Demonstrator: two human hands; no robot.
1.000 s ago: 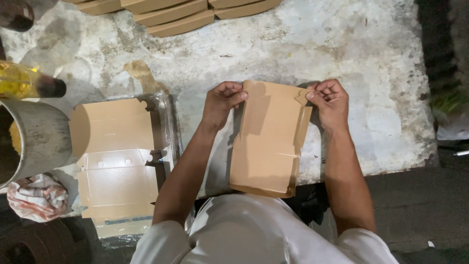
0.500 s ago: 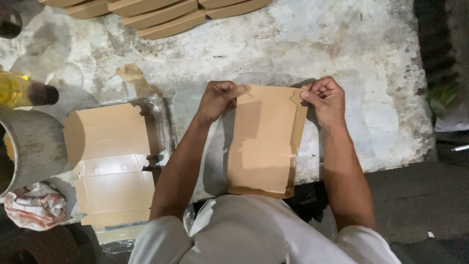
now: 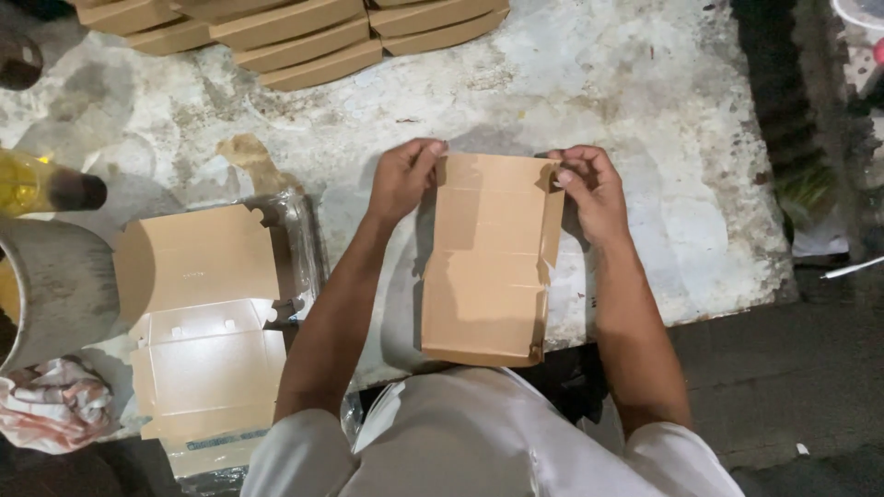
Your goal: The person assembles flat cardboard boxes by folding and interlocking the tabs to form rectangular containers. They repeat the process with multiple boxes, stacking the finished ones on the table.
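Head view, carton: we see a flat brown cardboard carton blank [image 3: 488, 262] lying lengthwise on the desk [image 3: 645, 110], its near end reaching the desk's front edge just before our torso.
Head view, left hand: our left hand [image 3: 402, 178] is curled closed on the far left corner of the carton blank, fingers bent over its edge.
Head view, right hand: our right hand [image 3: 589, 189] pinches the far right corner, fingers folded tight on a small flap there.
Head view, desk: the surface is pale, stained and worn.
Head view, left side: a stack of unfolded carton sheets [image 3: 198, 313] lies in clear plastic wrap, well apart from the hands.
Head view, far edge: a row of folded brown boxes [image 3: 304, 32] sits stacked along the back.
Head view, far left: we see a metal pot [image 3: 51, 285], a bottle of yellow liquid [image 3: 41, 184] and a crumpled cloth [image 3: 51, 414].
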